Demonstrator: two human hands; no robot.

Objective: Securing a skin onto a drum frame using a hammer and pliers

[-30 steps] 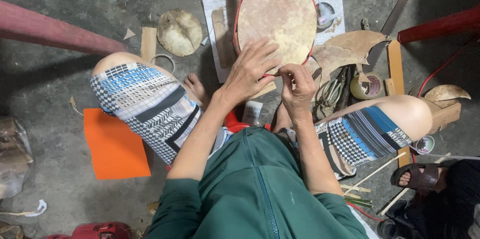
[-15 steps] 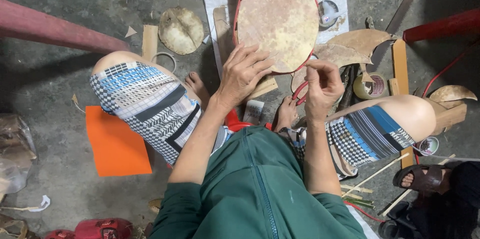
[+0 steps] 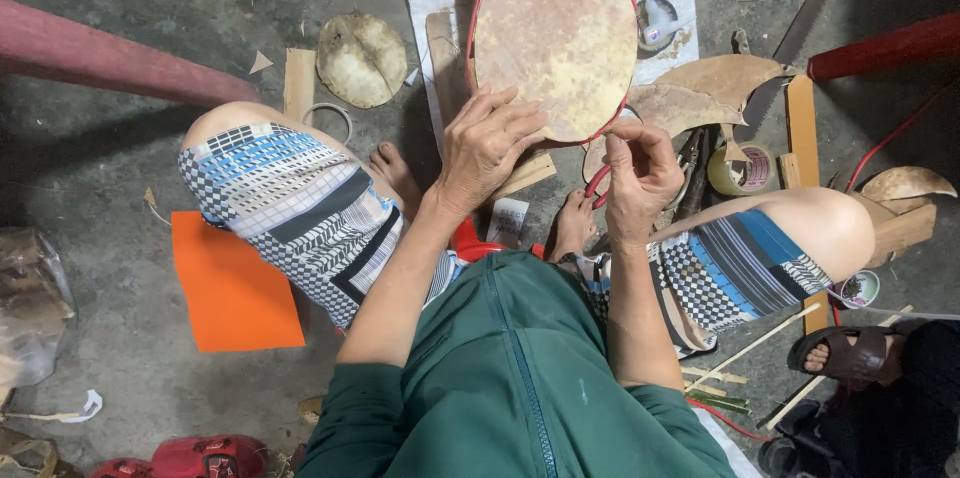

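Left hand [image 3: 490,148] spread flat on the oval fan [image 3: 557,38]; right hand [image 3: 638,173], beside the fan's lower edge, pinches red edging strip [image 3: 597,181]. Keep it taut.

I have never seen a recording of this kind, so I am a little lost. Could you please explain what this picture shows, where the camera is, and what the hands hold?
There is no machine here. A person sits low over a concrete floor, and the camera is worn on the head, looking down past the green top to the knees and hands.

The left hand lies flat on the lower edge of a round, tan, leaf-like fan with a red rim. The right hand pinches a thin red strip at that edge.

Around them lie a smaller dried round piece, an orange sheet, a roll of tape, a saw blade, wooden strips and thin sticks. At the lower right is another person's sandalled foot.
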